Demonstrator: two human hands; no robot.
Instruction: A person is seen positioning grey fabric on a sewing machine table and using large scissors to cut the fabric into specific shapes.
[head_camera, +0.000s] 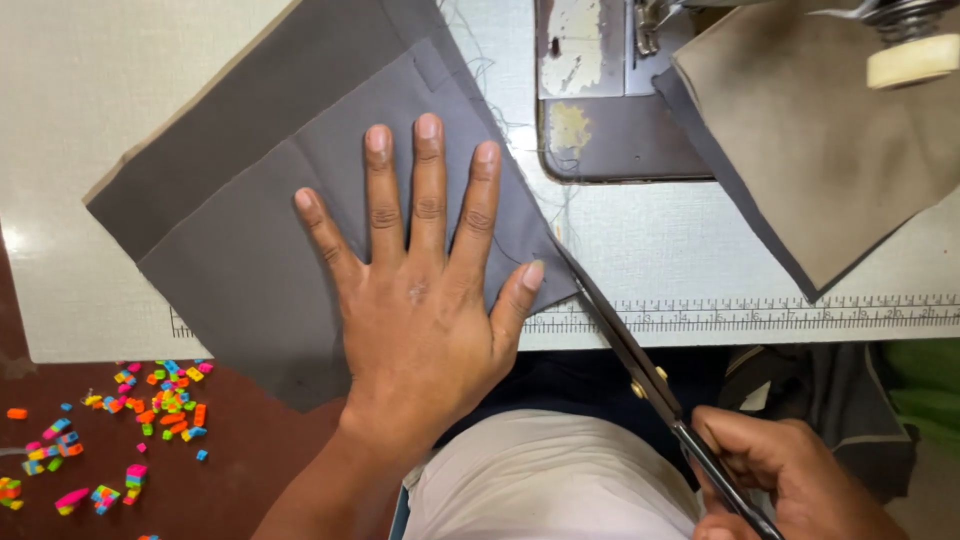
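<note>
Grey fabric (300, 190) lay flat across the middle of the frame under our left hand (420, 310), whose fingers were spread wide and pressed down on the cloth, holding nothing. Our right hand (780, 470), at the lower right, was closed around the handles of a pair of scissors (640, 370), the blades nearly together with their tip touching the right-hand edge of the fabric, just beside our thumb.

We judged that a clean cut here called for the flat palm to hold the layers taut and unshifting, with the thumb kept clear of the blades, and for the scissors to follow the cloth's edge in long strokes.

Beyond the hands, the white table (80, 120) carried a printed ruler strip (780, 315) along its near edge. At the upper right sat the sewing machine bed (600, 120), with a tan-and-grey piece of cloth (830, 160) draped over it. Small bright plastic bits (150, 400) lay scattered at the lower left.
</note>
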